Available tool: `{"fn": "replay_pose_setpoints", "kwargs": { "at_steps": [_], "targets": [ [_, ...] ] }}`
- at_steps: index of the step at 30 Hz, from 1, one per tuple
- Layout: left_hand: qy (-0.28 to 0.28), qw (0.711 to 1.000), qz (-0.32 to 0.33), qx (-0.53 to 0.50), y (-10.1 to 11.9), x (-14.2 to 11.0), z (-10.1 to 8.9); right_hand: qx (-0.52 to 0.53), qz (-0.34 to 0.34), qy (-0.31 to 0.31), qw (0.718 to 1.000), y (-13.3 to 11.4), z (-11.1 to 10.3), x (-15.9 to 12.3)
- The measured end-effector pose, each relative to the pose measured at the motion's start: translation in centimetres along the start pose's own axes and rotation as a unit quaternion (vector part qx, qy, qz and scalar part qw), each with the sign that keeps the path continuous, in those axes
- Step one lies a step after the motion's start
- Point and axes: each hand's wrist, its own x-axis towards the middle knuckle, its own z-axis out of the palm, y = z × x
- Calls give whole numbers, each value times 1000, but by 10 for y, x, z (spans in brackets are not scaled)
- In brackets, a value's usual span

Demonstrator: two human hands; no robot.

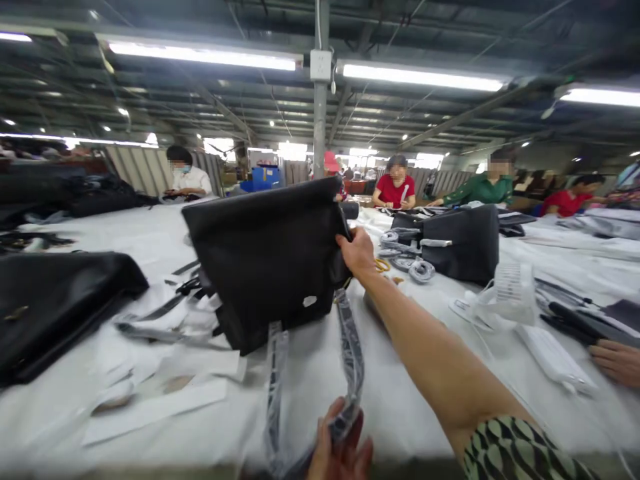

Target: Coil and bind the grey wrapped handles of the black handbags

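**Propped black bag, wrapped strap in a loose-looking hold: tipping and snagging are our main worries**

Far left, well apart from both hands, we've got another black bag [75, 287] lying flat. Between it and the hands: paper scraps [165, 407] and loose straps [155, 333]. If the held bag swings left, we'd guess it drags the scraps or hooks those straps.

Next, the held bag [265, 267], ahead of the left hand and to the left of the right hand. It leans; we can't tell how much the tabletop [400, 407] carries. One-sided support could let it twist or flop over.

The wrapped strap [353, 353] runs from the bag down to the left hand [343, 447], which cradles it with fingers partly curled. Slack could slip off the fingers; a hard pull could tear the plastic or jerk the bag.

The right hand [357, 253] pinches the bag's side edge, thumb and fingers nearly closed. Smooth-looking material, so the pinch might slide.

Just right of that hand: yellow handles [383, 265] and coiled wrapped straps [421, 270]; a sideways sweep could knock them. Farther right, past the forearm, the white fan [515, 297] and its cord could catch an elbow, and a co-worker's hand [617, 360] sits at the edge, so we'd flag a bump.
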Motion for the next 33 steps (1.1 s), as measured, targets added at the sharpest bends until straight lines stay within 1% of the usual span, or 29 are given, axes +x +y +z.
{"fn": "replay_pose_setpoints", "kwargs": {
  "at_steps": [1,2,3,4,5,6,7,8,9,10,11,12,13,14,15,16,17,18,19,20,21,22,23,24,26,28,31,33],
  "targets": [
    [27,999,-20,-37,-7,-3,3,-16,22,-15,1000,16,0,-2],
    [41,996,-44,-64,-12,-6,6,-29,40,-34,998,30,2,-4],
    [38,994,-70,-76,-17,-9,8,-42,55,-52,996,44,6,-5],
    [17,992,-103,-68,-20,-13,10,-52,65,-69,994,55,9,-6],
    [-16,989,-139,-36,-22,-18,12,-58,72,-86,992,64,13,-6],
    [-59,983,-175,24,-22,-25,12,-61,75,-101,990,70,16,-4],
    [-107,969,-197,106,-20,-34,13,-62,73,-112,989,74,18,-1],
    [-157,946,-192,207,-14,-43,14,-61,64,-115,989,75,19,3],
    [-198,916,-151,313,-5,-51,16,-57,49,-108,991,74,20,6],
    [-215,883,-69,412,8,-57,18,-50,30,-93,994,72,19,9],
    [-204,846,45,491,24,-59,21,-40,11,-70,997,70,19,11],
    [-152,810,178,538,44,-56,25,-26,-5,-44,999,67,18,12],
    [-69,773,306,551,66,-48,29,-6,-15,-18,1000,64,17,10],
    [26,745,395,537,89,-36,33,18,-18,3,1000,61,16,7],
    [110,727,453,504,111,-22,35,49,-15,19,999,59,14,2],
    [175,729,473,463,131,-6,37,84,-9,29,996,58,11,-5],
    [224,757,458,409,146,9,36,117,-3,34,993,57,8,-12],
    [242,802,402,369,158,23,35,151,3,34,988,58,5,-19],
    [232,847,329,348,165,35,32,168,6,32,985,60,2,-25],
    [211,882,257,333,168,45,29,175,4,32,984,64,0,-31],
    [187,907,196,322,169,53,26,181,4,30,983,68,-1,-36],
    [179,921,155,310,168,58,22,186,6,24,982,74,-1,-40],
    [178,928,134,299,167,62,19,192,14,17,981,81,0,-44],
    [184,931,127,289,165,64,17,197,27,8,980,88,1,-48],
    [198,932,132,274,162,65,14,208,61,-12,976,102,5,-61],
    [198,933,144,263,159,66,12,222,89,-33,971,113,10,-80],
    [180,938,188,227,154,80,7,259,116,-76,956,123,21,-105],
    [174,939,233,186,152,102,9,255,133,-94,953,125,29,-105]
  ]
}}
